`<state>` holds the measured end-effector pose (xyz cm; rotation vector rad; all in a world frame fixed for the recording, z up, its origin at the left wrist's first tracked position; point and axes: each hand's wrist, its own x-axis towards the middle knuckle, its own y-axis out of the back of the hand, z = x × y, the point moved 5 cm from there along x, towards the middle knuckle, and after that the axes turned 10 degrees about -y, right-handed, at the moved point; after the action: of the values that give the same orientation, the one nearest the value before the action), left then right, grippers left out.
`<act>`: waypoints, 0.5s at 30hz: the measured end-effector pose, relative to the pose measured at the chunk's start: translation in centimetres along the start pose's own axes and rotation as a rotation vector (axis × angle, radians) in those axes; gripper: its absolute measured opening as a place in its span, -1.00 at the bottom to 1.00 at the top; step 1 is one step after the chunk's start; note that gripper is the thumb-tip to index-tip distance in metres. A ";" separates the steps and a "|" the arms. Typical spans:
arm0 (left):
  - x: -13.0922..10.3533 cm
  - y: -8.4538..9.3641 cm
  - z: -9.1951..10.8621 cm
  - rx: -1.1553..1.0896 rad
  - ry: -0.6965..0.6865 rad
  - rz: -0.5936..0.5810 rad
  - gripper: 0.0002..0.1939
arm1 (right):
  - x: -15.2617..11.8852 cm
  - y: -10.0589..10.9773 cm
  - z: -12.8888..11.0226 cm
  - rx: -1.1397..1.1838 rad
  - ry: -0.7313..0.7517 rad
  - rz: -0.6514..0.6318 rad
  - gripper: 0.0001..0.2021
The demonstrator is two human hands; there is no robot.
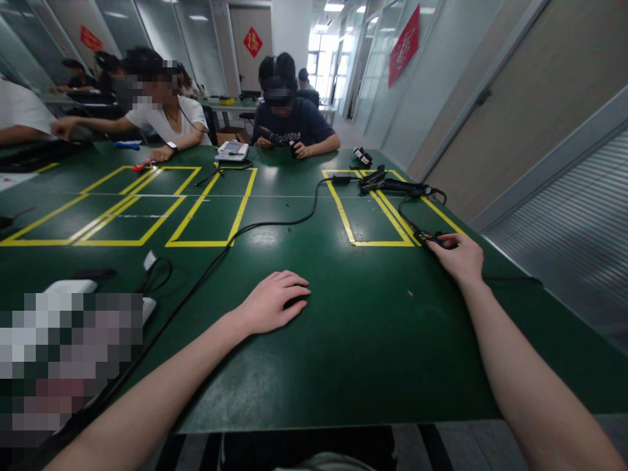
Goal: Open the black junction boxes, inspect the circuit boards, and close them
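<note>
On the green table (363, 353) we see yellow tape outlines (112, 243) and, near its far edge, a white item (232, 151); across from us sit a person in dark blue (289, 121) and a person in white (193, 118), and behind them hangs a red diamond sign (253, 42)

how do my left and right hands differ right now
Your left hand lies palm down on the green table with nothing visible in it, while your right hand grips a small black item. The left hand's fingers point rightward; the right hand's point leftward. The right hand is farther forward and nearer the table's right edge than the left hand. Both are bare.
</note>
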<state>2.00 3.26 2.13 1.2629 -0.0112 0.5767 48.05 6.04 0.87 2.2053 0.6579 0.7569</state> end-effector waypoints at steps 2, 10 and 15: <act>0.0 0.0 0.0 0.006 -0.006 0.004 -0.76 | -0.3 0.3 -0.6 -0.076 -0.056 -0.006 -0.79; -0.1 -0.1 0.0 0.020 -0.026 0.016 -0.77 | -0.7 0.3 -1.8 -0.127 -0.044 -0.044 -0.79; -0.1 0.1 0.0 0.017 -0.023 0.011 -0.77 | -0.8 0.2 -1.4 -0.082 -0.084 -0.025 -0.75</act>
<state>1.92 3.20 2.20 1.2866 -0.0328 0.5729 46.60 6.06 1.59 2.1385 0.6008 0.6628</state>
